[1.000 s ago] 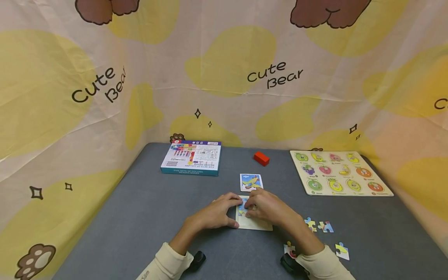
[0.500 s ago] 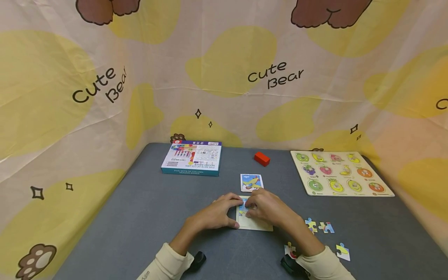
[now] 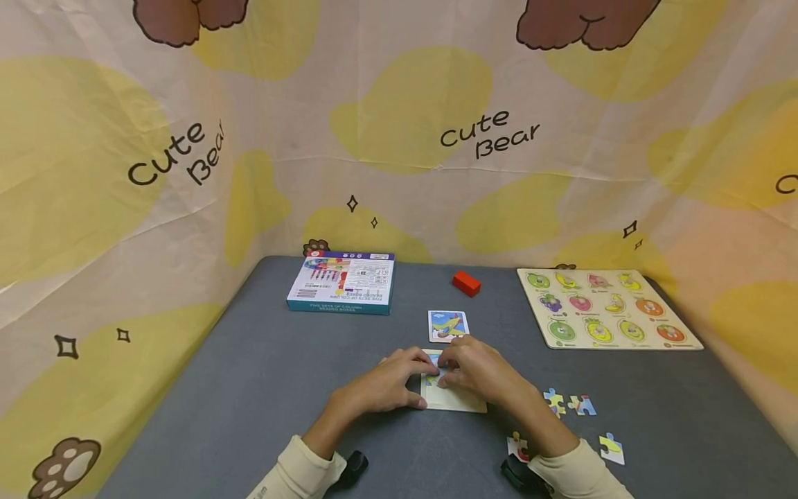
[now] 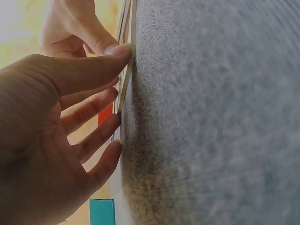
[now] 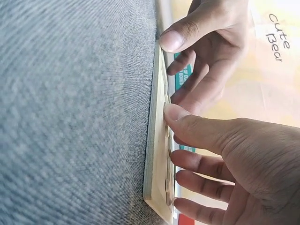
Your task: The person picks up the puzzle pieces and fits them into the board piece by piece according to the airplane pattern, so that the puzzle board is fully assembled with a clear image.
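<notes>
In the head view a small pale wooden puzzle tray [image 3: 458, 400] lies flat on the table, with some blue and yellow pieces [image 3: 431, 380] set in its far left part. My left hand [image 3: 393, 381] holds the tray at its left side, thumb [image 4: 119, 50] at the near left corner, index finger reaching over the pieces. My right hand [image 3: 479, 371] comes over the tray from the right, and its thumb [image 5: 176, 112] and index finger pinch a puzzle piece low on the surface. That piece is mostly hidden by the fingers. A picture card [image 3: 447, 326] with a banana character lies just beyond the tray.
Loose puzzle pieces [image 3: 582, 405] lie right of my right forearm, one [image 3: 517, 445] close to that wrist. Farther back are a boxed bead set [image 3: 339, 284], a red block [image 3: 466, 283] and a fruit board [image 3: 607, 308]. A patterned cloth [image 3: 399, 138] hangs behind.
My left index finger has moved right over the pieces, towards the right fingertips. The right hand and the tray have stayed almost in place.
</notes>
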`<state>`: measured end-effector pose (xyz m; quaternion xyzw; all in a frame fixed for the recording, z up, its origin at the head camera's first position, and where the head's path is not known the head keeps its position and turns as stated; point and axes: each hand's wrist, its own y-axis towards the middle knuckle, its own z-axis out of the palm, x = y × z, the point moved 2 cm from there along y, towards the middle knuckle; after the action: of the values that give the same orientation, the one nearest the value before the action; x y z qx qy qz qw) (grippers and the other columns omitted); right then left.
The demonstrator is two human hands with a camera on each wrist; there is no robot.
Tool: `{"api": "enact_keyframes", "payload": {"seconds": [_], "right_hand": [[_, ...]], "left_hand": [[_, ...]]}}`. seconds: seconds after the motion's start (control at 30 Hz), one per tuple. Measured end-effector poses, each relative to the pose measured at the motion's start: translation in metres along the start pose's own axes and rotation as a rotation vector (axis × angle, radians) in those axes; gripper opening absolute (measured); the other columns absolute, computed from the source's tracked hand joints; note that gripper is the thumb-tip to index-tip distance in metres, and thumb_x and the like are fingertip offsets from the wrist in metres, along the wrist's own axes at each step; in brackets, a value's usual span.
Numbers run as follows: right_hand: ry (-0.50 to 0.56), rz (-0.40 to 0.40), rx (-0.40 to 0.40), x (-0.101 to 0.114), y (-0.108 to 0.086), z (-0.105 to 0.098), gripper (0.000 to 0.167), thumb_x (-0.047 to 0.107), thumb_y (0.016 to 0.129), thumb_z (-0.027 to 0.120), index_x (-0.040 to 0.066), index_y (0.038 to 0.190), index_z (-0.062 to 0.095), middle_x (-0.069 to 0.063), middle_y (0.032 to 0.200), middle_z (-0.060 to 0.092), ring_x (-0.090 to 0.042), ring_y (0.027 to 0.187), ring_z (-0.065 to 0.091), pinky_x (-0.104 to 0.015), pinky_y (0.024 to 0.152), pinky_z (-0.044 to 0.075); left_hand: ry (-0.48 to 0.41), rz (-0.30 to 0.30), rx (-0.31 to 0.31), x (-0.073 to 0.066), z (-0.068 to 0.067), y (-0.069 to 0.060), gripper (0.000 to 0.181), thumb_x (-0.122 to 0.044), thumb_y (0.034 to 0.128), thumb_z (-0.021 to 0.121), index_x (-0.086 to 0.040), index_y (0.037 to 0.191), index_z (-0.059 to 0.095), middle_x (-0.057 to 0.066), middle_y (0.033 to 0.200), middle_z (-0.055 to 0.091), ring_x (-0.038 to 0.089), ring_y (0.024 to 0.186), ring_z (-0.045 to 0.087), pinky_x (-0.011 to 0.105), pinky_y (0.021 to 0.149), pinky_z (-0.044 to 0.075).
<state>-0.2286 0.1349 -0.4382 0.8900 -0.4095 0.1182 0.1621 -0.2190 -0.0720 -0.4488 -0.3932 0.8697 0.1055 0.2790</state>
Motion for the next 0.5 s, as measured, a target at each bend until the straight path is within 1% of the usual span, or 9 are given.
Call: {"api": "enact_keyframes", "payload": {"seconds": [0.1, 0.3, 0.5], "right_hand": [[0.005, -0.004, -0.001, -0.0006, 0.0005, 0.0001, 0.019, 0.025, 0.085, 0.089, 0.015, 0.099, 0.080, 0.006, 0.096, 0.073, -0.019, 0.100, 0.067, -0.040, 0.085, 0.055], [0.033, 0.016, 0.024, -0.0014, 0.0006, -0.0003, 0.020, 0.025, 0.086, 0.089, 0.014, 0.101, 0.081, 0.006, 0.093, 0.070, -0.013, 0.090, 0.062, -0.035, 0.078, 0.052], [0.055, 0.023, 0.033, -0.0025, 0.0013, -0.0003, 0.020, 0.023, 0.087, 0.088, 0.013, 0.102, 0.081, 0.006, 0.092, 0.070, -0.012, 0.088, 0.060, -0.033, 0.076, 0.050]], "left_hand": [[-0.004, -0.007, 0.005, -0.0004, -0.0005, -0.0003, 0.054, -0.022, 0.0885, 0.087, -0.016, 0.140, 0.070, -0.003, 0.139, 0.059, 0.020, 0.126, 0.051, 0.046, 0.102, 0.041], [-0.025, -0.022, 0.014, -0.0029, -0.0015, -0.0007, 0.054, -0.021, 0.0889, 0.087, -0.016, 0.140, 0.071, -0.003, 0.138, 0.059, 0.019, 0.125, 0.051, 0.047, 0.104, 0.041], [-0.038, -0.017, 0.017, -0.0039, -0.0024, -0.0005, 0.051, -0.020, 0.0887, 0.087, -0.017, 0.138, 0.072, -0.004, 0.137, 0.060, 0.019, 0.123, 0.050, 0.046, 0.104, 0.041]]}}
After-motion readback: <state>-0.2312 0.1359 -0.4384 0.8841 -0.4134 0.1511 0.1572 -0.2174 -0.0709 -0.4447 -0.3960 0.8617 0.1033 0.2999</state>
